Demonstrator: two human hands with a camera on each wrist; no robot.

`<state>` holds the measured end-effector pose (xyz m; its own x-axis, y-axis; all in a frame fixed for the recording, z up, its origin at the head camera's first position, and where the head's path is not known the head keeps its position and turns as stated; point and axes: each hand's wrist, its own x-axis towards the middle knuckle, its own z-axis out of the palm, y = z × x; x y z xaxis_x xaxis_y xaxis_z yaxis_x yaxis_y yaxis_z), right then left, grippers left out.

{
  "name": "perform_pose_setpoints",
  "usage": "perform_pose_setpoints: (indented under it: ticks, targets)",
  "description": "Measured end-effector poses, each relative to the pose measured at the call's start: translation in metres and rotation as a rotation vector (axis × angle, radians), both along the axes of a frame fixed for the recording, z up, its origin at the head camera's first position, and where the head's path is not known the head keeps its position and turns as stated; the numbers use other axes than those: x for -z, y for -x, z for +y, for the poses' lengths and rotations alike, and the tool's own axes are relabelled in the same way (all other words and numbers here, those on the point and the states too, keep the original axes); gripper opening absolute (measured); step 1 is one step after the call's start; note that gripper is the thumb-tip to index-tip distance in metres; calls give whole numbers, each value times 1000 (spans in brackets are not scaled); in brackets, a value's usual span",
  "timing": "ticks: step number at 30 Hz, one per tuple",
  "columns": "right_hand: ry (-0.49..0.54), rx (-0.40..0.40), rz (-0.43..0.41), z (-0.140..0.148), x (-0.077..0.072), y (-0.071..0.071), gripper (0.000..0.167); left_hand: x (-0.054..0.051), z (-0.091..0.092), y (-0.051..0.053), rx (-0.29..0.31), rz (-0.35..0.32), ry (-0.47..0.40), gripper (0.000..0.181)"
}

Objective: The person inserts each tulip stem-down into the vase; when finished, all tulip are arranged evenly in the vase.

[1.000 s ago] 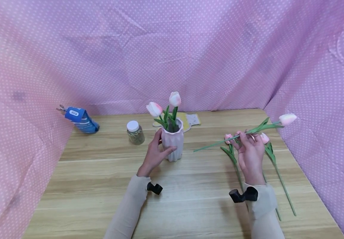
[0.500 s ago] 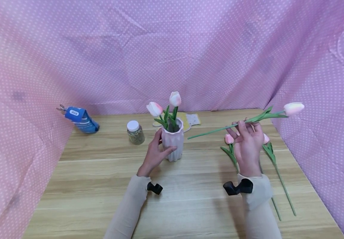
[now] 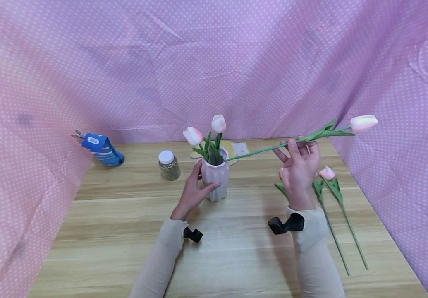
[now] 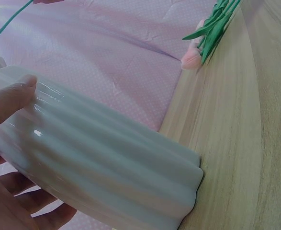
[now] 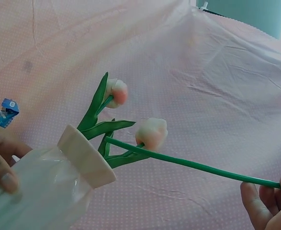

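- Across the lower right of the frame, loose tulips (image 3: pixel 335 190) lie on the worktop (image 3: pixel 232 260).
- Right of centre, the right hand (image 3: pixel 300 178) pinches a raised tulip (image 3: pixel 316 135), stem end at the mouth of a vase (image 3: pixel 215 178).
- At centre, the left hand (image 3: pixel 193 191) grips this upright vase.
- Left of it, a jar (image 3: pixel 170 169).

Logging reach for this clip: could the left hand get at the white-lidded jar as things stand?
Probably yes: the white-lidded jar stands close by the left hand with nothing visible between them, though that hand would first have to release the vase.
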<state>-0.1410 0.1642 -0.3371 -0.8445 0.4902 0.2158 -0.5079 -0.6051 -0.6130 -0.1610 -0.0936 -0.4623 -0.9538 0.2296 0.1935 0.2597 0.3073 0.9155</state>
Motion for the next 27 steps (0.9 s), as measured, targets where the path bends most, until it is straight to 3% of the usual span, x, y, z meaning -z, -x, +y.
perform_pose_setpoints:
  ticks: [5,17,27]
  targets:
    - [-10,2,5,-7,-1,5,18,0,0,0,2,-10,-1,91]
    - [-200,6,2,-26,-1,9,16,0,0,0,-2,-7,-5,89]
    - [-293,-30,-25,-38,2,11,21,1,0,1,-2,-4,0,90]
